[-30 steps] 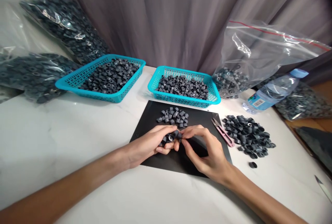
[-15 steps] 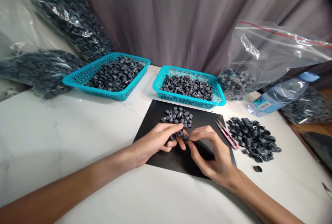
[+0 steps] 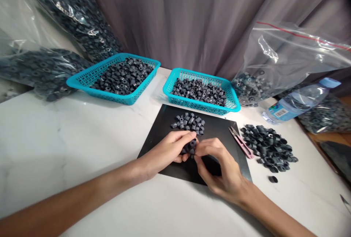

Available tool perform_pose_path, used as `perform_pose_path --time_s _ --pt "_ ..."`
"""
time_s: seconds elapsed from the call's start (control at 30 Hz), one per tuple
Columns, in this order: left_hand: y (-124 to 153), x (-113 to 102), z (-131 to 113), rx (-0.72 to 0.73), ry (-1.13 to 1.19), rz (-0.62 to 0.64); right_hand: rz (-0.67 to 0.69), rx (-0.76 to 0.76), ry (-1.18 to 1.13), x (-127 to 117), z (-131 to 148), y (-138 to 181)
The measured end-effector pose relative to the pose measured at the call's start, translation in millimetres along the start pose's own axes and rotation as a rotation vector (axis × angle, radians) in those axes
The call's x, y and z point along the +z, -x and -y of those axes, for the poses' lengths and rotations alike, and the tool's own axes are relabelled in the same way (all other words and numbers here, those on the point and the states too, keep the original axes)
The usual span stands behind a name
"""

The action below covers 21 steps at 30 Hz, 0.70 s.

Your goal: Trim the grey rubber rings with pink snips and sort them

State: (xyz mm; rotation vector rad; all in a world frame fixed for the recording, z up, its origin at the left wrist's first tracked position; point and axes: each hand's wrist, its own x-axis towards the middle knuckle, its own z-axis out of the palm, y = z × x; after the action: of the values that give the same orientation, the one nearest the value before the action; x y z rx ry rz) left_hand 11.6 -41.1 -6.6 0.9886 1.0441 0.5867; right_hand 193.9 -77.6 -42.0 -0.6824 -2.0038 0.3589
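Over the black mat (image 3: pixel 175 176), my left hand (image 3: pixel 175 145) is closed around several small dark grey ringed caps (image 3: pixel 192 143), one of which shows a round hole. My right hand (image 3: pixel 218 164) meets it from the right, thumb and forefinger pinched at a dark cap (image 3: pixel 192 152) by the left fingertips. That pinched part is mostly hidden. Just beyond the hands, a small heap of grey caps (image 3: pixel 189 121) lies on the mat. Pink thread snips (image 3: pixel 241 143) rest along the mat's right edge, blades pointing away.
A turquoise basket (image 3: pixel 131 100) and a second turquoise basket (image 3: pixel 201 109), both holding grey caps, stand behind the mat. To the right are a pile of black caps (image 3: pixel 268 147), a water bottle (image 3: pixel 298 100) and a zip bag (image 3: pixel 287 54). Filled plastic bags (image 3: pixel 57 68) lean at the left.
My right hand has moved slightly left, closer to my left hand. The caps between the hands are now bunched together. The camera view has shifted a little.
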Motion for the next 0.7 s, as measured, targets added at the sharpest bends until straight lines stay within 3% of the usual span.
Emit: perform_pose_path --time_s 0.2,0.4,0.6,0.7 --pt "-0.6 0.7 -0.9 0.003 0.011 -0.070 0.002 -0.007 0.140 -2.1 1.4 0.7" --pt "0.6 1.8 -2.0 -0.062 0.076 -0.176 0.054 -0.031 0.014 -0.5 -0.8 -0.6" --pt "3.2 2.2 -6.1 -0.063 0.048 -0.138 -0.011 -0.018 0.011 -0.9 0.2 1.3" --pt "3.0 1.8 -7.4 -0.065 -0.025 -0.073 -0.151 -0.054 0.093 -2.9 3.6 1.2"
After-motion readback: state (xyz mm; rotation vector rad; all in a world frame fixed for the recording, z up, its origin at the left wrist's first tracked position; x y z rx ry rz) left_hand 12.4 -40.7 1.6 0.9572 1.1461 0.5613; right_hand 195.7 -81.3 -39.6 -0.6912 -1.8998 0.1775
